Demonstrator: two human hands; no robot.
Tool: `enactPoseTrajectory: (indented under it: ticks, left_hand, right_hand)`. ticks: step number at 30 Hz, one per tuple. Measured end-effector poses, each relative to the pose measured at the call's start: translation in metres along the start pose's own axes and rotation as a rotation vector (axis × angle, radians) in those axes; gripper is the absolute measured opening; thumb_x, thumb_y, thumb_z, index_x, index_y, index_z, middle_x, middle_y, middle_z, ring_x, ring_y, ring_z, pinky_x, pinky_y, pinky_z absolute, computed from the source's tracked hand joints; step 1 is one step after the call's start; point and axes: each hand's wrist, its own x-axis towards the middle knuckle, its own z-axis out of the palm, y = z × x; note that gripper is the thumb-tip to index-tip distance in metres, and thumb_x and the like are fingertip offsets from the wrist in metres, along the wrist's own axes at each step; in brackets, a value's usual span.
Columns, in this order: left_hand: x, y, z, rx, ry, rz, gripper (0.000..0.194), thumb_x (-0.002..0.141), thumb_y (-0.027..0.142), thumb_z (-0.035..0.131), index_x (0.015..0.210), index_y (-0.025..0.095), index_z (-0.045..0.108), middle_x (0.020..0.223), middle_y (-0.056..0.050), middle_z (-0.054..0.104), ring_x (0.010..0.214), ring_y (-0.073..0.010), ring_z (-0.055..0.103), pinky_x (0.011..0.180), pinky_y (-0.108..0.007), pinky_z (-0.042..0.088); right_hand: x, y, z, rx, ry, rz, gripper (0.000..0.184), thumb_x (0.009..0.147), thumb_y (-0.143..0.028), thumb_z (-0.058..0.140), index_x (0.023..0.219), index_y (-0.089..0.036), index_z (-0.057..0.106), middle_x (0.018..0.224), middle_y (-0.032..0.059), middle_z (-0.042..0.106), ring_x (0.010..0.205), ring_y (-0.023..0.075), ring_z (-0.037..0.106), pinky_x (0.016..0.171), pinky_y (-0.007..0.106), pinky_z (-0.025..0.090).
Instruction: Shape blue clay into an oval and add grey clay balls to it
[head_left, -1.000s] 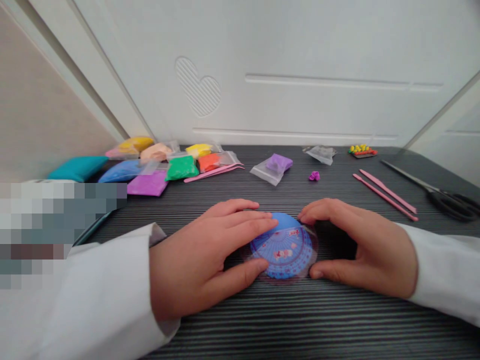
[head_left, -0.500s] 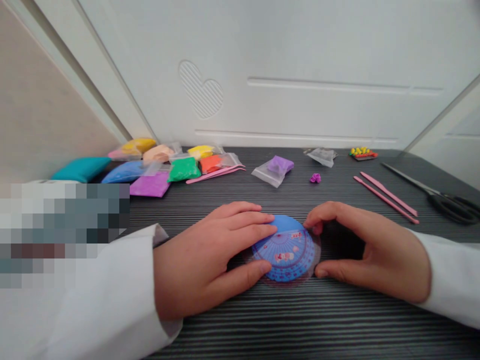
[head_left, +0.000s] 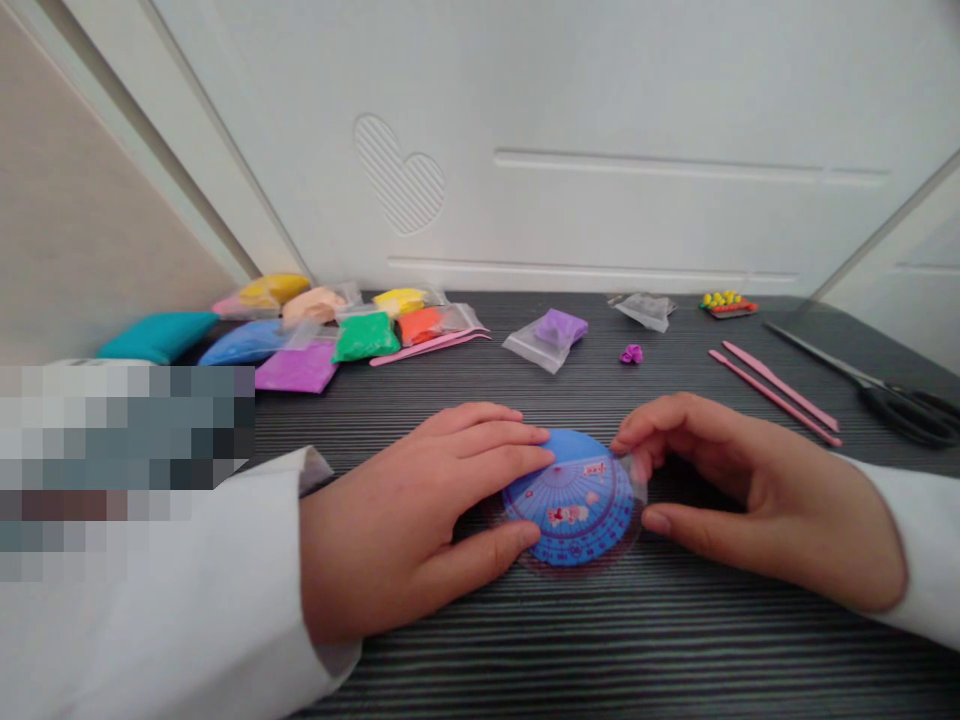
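Observation:
A clear printed protractor [head_left: 574,512] lies over a round, flat blue piece [head_left: 568,443] that looks like modelling clay, on the dark ribbed table. My left hand [head_left: 427,520] rests over their left side, its fingers stretched out and its thumb on the near left part. At the right edge is my right hand [head_left: 750,500], fingers curved and fingertips touching or very close to the protractor's rim. The right thumb stays apart from those fingers, beside the rim. My left palm and fingers hide the left part of both round things.
Bagged coloured clay, including a green pack [head_left: 366,336], lies at the back left. Behind the protractor are a bag with purple clay [head_left: 559,330] and a small purple lump [head_left: 631,354]. Pink tools [head_left: 780,385] and black-handled scissors [head_left: 900,405] lie at right.
My right hand has shifted slightly right, its thumb moving a little up and away. The protractor has slid slightly right over the blue piece. My left hand is nearly unchanged.

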Motion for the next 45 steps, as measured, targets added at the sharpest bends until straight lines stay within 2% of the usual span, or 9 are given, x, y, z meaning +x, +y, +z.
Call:
enactPoseTrajectory:
  ticks: [6, 15, 19, 24, 28, 30, 35, 40, 45]
  left_hand:
    - [0.000, 0.001, -0.001, -0.013, -0.003, 0.000, 0.034, 0.085, 0.028, 0.054, 0.116, 0.016, 0.055, 0.125, -0.006, 0.058, 0.118, -0.0191, 0.048, 0.104, -0.037, 0.036]
    - [0.001, -0.002, 0.000, -0.049, 0.003, -0.004, 0.034, 0.083, 0.028, 0.056, 0.116, 0.017, 0.055, 0.123, -0.006, 0.059, 0.116, -0.0192, 0.049, 0.103, -0.036, 0.037]
    - [-0.001, -0.002, 0.001, -0.057, 0.007, -0.038, 0.036, 0.082, 0.031, 0.058, 0.116, 0.020, 0.056, 0.125, -0.005, 0.057, 0.118, -0.0196, 0.047, 0.104, -0.036, 0.036]
    - [-0.002, -0.001, -0.001, -0.199, 0.104, -0.174, 0.032, 0.082, 0.034, 0.058, 0.112, 0.024, 0.059, 0.129, 0.000, 0.053, 0.120, -0.0186, 0.046, 0.102, -0.031, 0.037]
    - [0.002, -0.004, -0.002, -0.362, 0.214, -0.419, 0.034, 0.085, 0.042, 0.052, 0.117, 0.030, 0.054, 0.121, 0.004, 0.058, 0.106, -0.0157, 0.054, 0.091, -0.028, 0.045]
    - [0.004, -0.006, -0.002, -0.397, 0.233, -0.493, 0.034, 0.086, 0.043, 0.051, 0.118, 0.032, 0.053, 0.121, 0.005, 0.058, 0.103, -0.0149, 0.056, 0.086, -0.027, 0.046]
    - [0.005, -0.008, 0.000, -0.387, 0.181, -0.398, 0.038, 0.082, 0.032, 0.060, 0.119, 0.030, 0.052, 0.114, 0.004, 0.060, 0.096, -0.0113, 0.058, 0.086, -0.024, 0.046]
    - [0.005, -0.007, -0.001, -0.255, 0.118, -0.256, 0.026, 0.078, 0.028, 0.063, 0.104, 0.025, 0.062, 0.112, 0.002, 0.059, 0.096, -0.0106, 0.057, 0.085, -0.021, 0.046]
    - [0.007, -0.009, -0.002, -0.188, 0.053, -0.218, 0.025, 0.081, 0.028, 0.059, 0.105, 0.023, 0.063, 0.110, 0.000, 0.060, 0.098, -0.0112, 0.057, 0.086, -0.021, 0.046]
  right_hand:
    - [0.002, -0.004, 0.002, 0.125, 0.034, 0.070, 0.019, 0.082, -0.019, 0.056, 0.100, -0.019, 0.051, 0.079, -0.0002, 0.061, 0.073, 0.0123, 0.060, 0.067, 0.027, 0.051]
    - [0.006, -0.009, 0.005, 0.248, 0.094, 0.098, 0.017, 0.075, -0.013, 0.060, 0.090, -0.019, 0.053, 0.075, 0.0001, 0.060, 0.068, 0.0106, 0.058, 0.061, 0.023, 0.050]
    - [0.005, -0.012, 0.008, 0.372, 0.105, 0.150, 0.018, 0.075, -0.016, 0.064, 0.088, -0.022, 0.055, 0.076, -0.0005, 0.060, 0.068, 0.0093, 0.057, 0.062, 0.020, 0.050]
    - [0.004, -0.007, 0.007, 0.585, 0.145, 0.259, 0.017, 0.072, -0.015, 0.067, 0.084, -0.023, 0.057, 0.076, -0.0017, 0.061, 0.064, 0.0081, 0.057, 0.056, 0.018, 0.048]
    - [0.016, 0.003, 0.002, 0.698, 0.280, 0.297, 0.015, 0.068, -0.014, 0.069, 0.078, -0.020, 0.060, 0.070, -0.0044, 0.058, 0.054, 0.0041, 0.051, 0.050, 0.015, 0.042]
    - [0.023, 0.006, 0.001, 0.740, 0.325, 0.334, 0.014, 0.065, -0.014, 0.070, 0.074, -0.018, 0.061, 0.066, -0.0039, 0.058, 0.054, 0.0048, 0.051, 0.051, 0.016, 0.041]
    - [0.031, 0.007, 0.003, 0.675, 0.275, 0.385, 0.013, 0.064, -0.017, 0.069, 0.075, -0.017, 0.063, 0.062, -0.0024, 0.060, 0.055, 0.0058, 0.052, 0.053, 0.017, 0.041]
    - [0.032, 0.007, 0.004, 0.580, 0.179, 0.398, 0.010, 0.064, -0.018, 0.067, 0.074, -0.018, 0.065, 0.058, -0.0032, 0.059, 0.052, 0.0060, 0.053, 0.050, 0.017, 0.041]
    - [0.030, 0.008, 0.002, 0.289, 0.111, 0.312, 0.011, 0.069, -0.024, 0.060, 0.078, -0.019, 0.065, 0.081, 0.0025, 0.062, 0.058, 0.0110, 0.058, 0.056, 0.026, 0.049]
